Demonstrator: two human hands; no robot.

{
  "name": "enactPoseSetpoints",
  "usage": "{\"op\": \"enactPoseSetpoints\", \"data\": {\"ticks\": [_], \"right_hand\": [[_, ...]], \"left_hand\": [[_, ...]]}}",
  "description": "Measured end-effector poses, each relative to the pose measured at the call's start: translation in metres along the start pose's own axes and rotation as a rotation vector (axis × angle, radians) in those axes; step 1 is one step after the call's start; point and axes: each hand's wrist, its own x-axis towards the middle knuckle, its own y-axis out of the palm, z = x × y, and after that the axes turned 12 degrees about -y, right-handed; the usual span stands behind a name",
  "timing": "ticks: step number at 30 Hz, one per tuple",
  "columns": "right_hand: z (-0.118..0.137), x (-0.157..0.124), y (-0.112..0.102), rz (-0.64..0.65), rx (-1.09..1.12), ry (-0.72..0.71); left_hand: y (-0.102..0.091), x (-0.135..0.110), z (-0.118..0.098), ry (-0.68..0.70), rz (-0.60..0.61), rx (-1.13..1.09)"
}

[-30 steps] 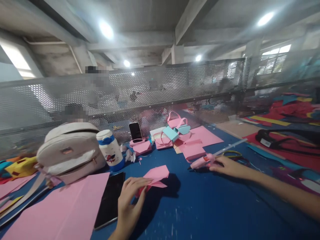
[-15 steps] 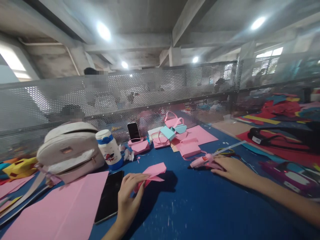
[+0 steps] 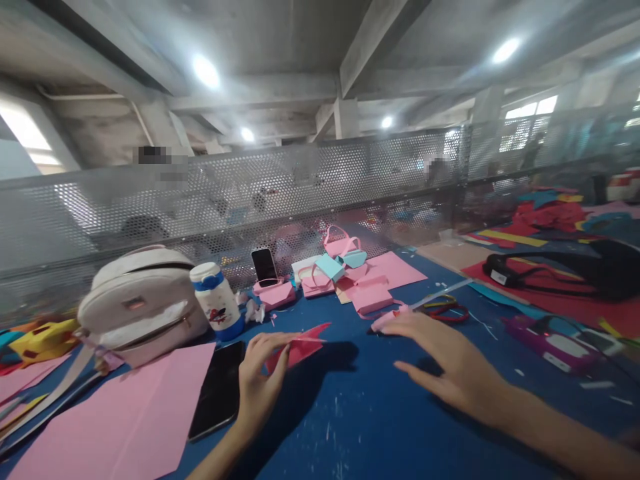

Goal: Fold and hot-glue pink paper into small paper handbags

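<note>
Pinched between the thumb and fingers of my left hand (image 3: 264,369) is a folded pink paper piece (image 3: 305,345), held just above the blue table. My right hand (image 3: 443,363) is open, thumb apart from the fingers, with nothing in its grasp. Just beyond its fingertips lies a pink glue gun (image 3: 390,320), a clear glue stick poking out of its back. My fingers partly cover the gun, and I cannot tell whether they touch it. Behind it sit small pink paper bags (image 3: 373,293) and a light blue one (image 3: 331,267).
A black tablet (image 3: 217,393) and large pink sheets (image 3: 120,413) lie at left, near a white backpack (image 3: 145,307) and a water bottle (image 3: 219,303). Red-handled scissors (image 3: 453,312) and a purple device (image 3: 550,343) lie at right. A perforated metal screen (image 3: 300,193) borders the table's back.
My right hand has let go of the glue gun and drawn back towards me, its fingers opening. The folded pink paper has turned in my left hand, showing a different side.
</note>
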Motion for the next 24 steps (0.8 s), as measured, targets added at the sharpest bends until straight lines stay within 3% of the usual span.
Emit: {"op": "enactPoseSetpoints", "data": {"ticks": [6, 11, 17, 24], "right_hand": [[-0.001, 0.063, 0.048, -0.004, 0.375, 0.133], [-0.001, 0.085, 0.079, -0.169, 0.667, 0.253], [-0.001, 0.088, 0.089, -0.29, 0.818, 0.384], [0.002, 0.088, 0.087, -0.367, 0.968, 0.449]], "left_hand": [[0.002, 0.006, -0.024, -0.22, -0.054, -0.114], [0.002, 0.007, -0.032, -0.353, -0.04, -0.172], [0.007, 0.006, -0.033, -0.458, 0.009, -0.285], [0.014, 0.007, -0.037, -0.479, 0.059, -0.342]]}}
